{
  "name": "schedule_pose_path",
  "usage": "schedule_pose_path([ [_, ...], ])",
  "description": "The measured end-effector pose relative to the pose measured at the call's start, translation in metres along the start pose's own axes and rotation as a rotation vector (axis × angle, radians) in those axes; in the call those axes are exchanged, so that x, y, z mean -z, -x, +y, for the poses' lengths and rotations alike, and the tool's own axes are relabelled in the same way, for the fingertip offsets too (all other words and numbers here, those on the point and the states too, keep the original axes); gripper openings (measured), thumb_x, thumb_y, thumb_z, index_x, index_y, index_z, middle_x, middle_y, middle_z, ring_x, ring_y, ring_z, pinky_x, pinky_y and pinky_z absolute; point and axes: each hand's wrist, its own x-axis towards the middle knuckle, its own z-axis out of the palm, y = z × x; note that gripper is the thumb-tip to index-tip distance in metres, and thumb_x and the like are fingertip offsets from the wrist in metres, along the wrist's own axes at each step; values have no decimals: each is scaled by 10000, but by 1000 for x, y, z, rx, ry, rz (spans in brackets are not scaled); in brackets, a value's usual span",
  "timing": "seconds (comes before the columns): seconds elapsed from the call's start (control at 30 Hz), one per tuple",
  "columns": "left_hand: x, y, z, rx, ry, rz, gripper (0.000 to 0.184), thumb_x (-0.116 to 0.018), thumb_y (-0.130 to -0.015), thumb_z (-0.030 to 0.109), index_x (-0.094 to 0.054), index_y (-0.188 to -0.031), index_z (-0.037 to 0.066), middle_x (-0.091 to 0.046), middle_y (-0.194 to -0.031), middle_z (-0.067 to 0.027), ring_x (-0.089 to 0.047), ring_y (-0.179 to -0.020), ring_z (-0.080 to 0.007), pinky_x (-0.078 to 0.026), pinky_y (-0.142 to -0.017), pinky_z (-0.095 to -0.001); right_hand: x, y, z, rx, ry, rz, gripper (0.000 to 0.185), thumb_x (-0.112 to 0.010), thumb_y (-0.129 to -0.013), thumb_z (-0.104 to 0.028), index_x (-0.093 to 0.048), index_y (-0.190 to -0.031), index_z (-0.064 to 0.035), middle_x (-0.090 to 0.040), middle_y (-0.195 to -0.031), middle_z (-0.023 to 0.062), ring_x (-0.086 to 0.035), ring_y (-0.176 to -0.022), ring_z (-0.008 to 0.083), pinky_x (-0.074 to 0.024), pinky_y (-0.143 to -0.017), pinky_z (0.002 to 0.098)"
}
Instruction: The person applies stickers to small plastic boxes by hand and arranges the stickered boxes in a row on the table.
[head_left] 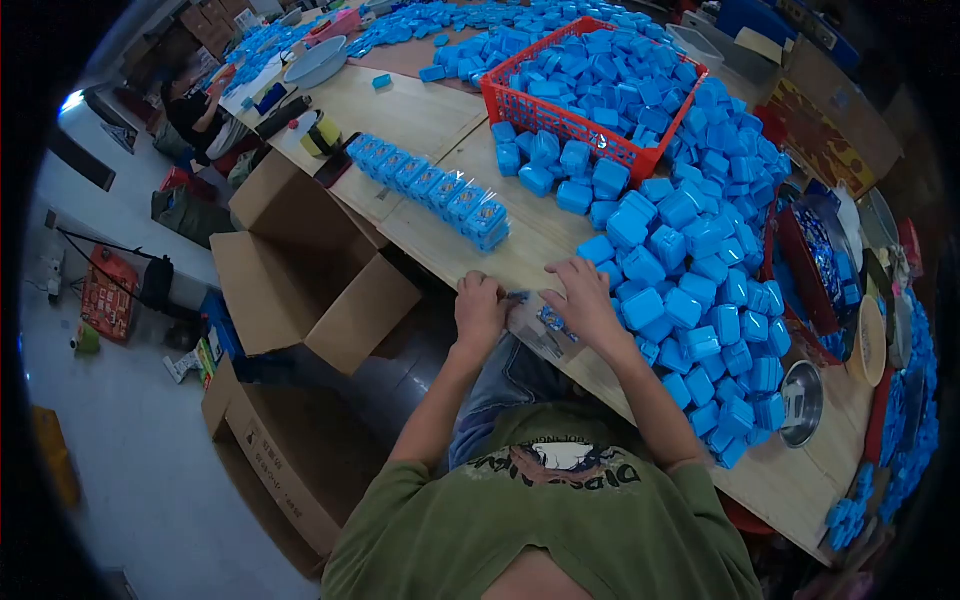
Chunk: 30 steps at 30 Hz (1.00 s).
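At the table's near edge, my left hand point(481, 305) has its fingers bent and pressed together at the left side of a clear plastic wrapper point(540, 330) with blue printing. My right hand point(588, 305) rests over the wrapper's right side, thumb and fingers apart. Beyond my hands, a row of wrapped blue boxes with printed labels point(430, 188) runs diagonally along the table. A large heap of plain blue boxes point(690, 305) lies just right of my right hand.
A red basket point(570, 125) full of blue boxes stands on the wooden table point(810, 480). Open cardboard boxes point(245, 290) are at the left. A metal bowl point(802, 403) sits at the right. Another person point(200, 115) sits at the far left.
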Motion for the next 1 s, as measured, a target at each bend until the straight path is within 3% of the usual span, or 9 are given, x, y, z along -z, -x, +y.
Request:
schedule_pose_path([
  [0.1,3,0,-5,-38,33,72,234,-729,-636,155,-559,-749,42,-531,-833,-103,-527,-820,-276,-442,-671,-378,-4,1,4,50,-1,75,335,-649,-749,-195,-560,-1053,-84,-515,-980,100,-469,-980,266,-305,-819,378],
  [0.17,10,-2,-5,358,587,-75,182,-676,-761,102,-516,-787,19,-559,-766,-61,-562,-694,-161,-449,-625,-272,-6,0,5,35,-93,133,313,-642,-783,-203,-562,-1046,-54,-541,-972,104,-518,-908,232,-369,-772,347],
  [0.2,13,-1,-1,359,588,-76,182,-676,-761,102,-516,-787,19,-559,-766,-61,-562,-694,-161,-449,-625,-272,-9,-1,6,35,-92,132,313,-642,-783,-203,-562,-1046,-54,-541,-972,104,-518,-908,232,-369,-772,347],
  [0.27,18,-1,7,393,1160,-2,161,-637,-811,84,-497,-819,4,-567,-753,-39,-564,-653,-98,-454,-612,-218,-20,-6,6,-57,-472,77,300,-621,-824,-211,-556,-1031,-3,-576,-960,99,-548,-813,174,-425,-682,285],
  [0.37,29,-3,16,364,1225,-20,215,-634,-802,43,-473,-931,-18,-576,-763,-52,-578,-698,-105,-474,-617,-221,-18,-10,-11,-241,-927,-34,258,-611,-839,-192,-572,-969,27,-606,-883,73,-540,-744,108,-431,-621,232],
  [0.47,34,-3,25,299,1292,-43,346,-642,-784,20,-432,-1055,-23,-581,-775,-56,-582,-708,-111,-472,-633,-222,-12,-13,-15,-312,-1122,-94,178,-609,-835,-154,-595,-885,17,-608,-785,34,-529,-695,77,-420,-620,219],
  [0.6,38,-2,27,382,1352,2,472,-646,-763,-11,-394,-1162,-27,-598,-797,-75,-587,-702,-121,-472,-630,-221,-13,-11,-12,-342,-1089,-35,133,-610,-829,-130,-597,-812,1,-588,-720,14,-518,-634,61,-412,-573,205],
  [0.77,31,-2,19,334,1379,27,352,-617,-791,-5,-456,-1102,-27,-605,-780,-71,-592,-677,-118,-479,-620,-223,-15,-7,-18,-295,-1062,45,169,-626,-826,-158,-580,-759,-9,-571,-688,15,-510,-600,64,-413,-552,213],
  [1.0,33,-2,18,384,1488,88,209,-593,-838,62,-507,-1017,-4,-599,-774,-56,-585,-677,-111,-484,-632,-228,-17,-2,-13,-299,-1288,-102,160,-584,-860,-196,-560,-838,-39,-572,-740,10,-527,-662,82,-420,-593,224],
])
